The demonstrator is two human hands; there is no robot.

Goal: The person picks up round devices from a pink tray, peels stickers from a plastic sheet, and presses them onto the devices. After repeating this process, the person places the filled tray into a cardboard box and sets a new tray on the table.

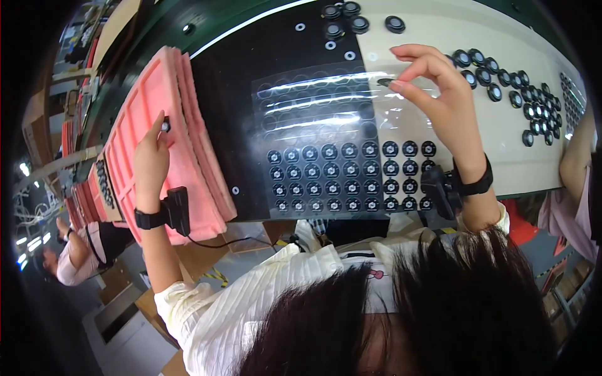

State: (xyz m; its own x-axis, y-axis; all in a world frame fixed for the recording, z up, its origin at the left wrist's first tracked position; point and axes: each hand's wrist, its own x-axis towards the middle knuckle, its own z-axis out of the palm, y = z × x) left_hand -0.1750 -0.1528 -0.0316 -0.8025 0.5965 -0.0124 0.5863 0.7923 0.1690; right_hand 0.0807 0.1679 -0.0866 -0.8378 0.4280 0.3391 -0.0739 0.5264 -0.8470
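Observation:
My left hand [152, 160] is over the pink foam tray [141, 103] at the left, thumb and fingers closed on a small black round part [165, 125] with a pale centre. Off to the right, my right hand [442, 84] is raised above the upper right of a clear plastic sheet [320, 128]. Its thumb and forefinger pinch a thin dark round sticker [385, 82]. Rows of black round stickers [330, 169] with white marks fill the sheet's near half. Only round outlines show in its far half.
Black round parts [539, 111] with pale centres lie scattered at the right, and more [334, 30] stand at the far edge. Several small washer-like rings [330, 46] dot the black mat [235, 125]. A person [78, 254] is at the far left; another person's arm [578, 147] shows at right.

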